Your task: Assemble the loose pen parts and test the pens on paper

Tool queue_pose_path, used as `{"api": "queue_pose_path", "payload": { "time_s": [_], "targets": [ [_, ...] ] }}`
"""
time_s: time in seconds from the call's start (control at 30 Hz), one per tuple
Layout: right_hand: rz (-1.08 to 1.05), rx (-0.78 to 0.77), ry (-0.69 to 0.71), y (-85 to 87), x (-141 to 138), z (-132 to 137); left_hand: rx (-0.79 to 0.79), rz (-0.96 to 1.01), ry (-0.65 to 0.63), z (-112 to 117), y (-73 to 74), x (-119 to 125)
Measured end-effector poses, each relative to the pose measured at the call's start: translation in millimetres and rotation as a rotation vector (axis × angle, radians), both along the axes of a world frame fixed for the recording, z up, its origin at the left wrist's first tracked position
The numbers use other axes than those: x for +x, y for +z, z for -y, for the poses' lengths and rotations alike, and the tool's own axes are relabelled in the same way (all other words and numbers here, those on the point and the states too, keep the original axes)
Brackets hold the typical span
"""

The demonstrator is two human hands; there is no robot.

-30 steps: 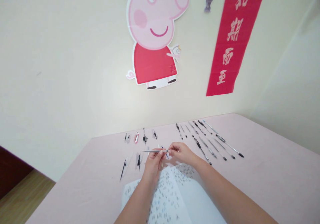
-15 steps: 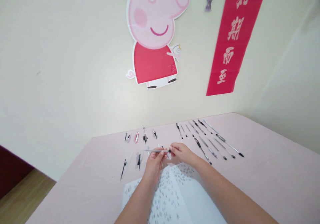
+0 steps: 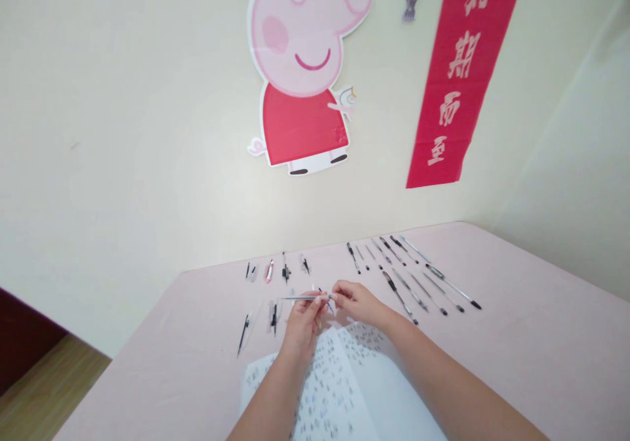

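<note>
Pen (image 3: 301, 298), slim, grey, approx. horiz., in L fingers (image 3: 314, 306)

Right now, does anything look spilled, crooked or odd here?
No spill shows. The long red banner with white characters looks aslant on the cream wall, perhaps only from the camera's angle. The small pink-and-white object stands out among black-and-clear pen pieces.

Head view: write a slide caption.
Left hand holds a slim grey rod, right hand at its end, over a pink table with black and clear pens and white handwritten pages.
</note>
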State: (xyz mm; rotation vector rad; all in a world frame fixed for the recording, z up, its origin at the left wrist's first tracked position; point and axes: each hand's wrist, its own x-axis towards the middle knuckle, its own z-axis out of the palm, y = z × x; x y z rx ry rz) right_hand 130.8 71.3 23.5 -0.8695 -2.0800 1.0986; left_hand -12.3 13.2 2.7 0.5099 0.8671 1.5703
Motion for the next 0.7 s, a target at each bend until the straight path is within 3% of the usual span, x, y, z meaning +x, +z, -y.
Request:
{"api": "queue_pose_path", "payload": {
  "time_s": [0.47, 0.7],
  "targets": [
    [-0.042, -0.020, 0.030, -5.5, -0.3, -1.8, 0.001, 0.037, 0.003, -0.5, 2.0, -0.4],
    [0.038, 0.061, 0.011, -6.9, -1.8, -3.3, -0.010, 0.028, -0.002, -0.3, 0.7, 0.3]
  ]
}}
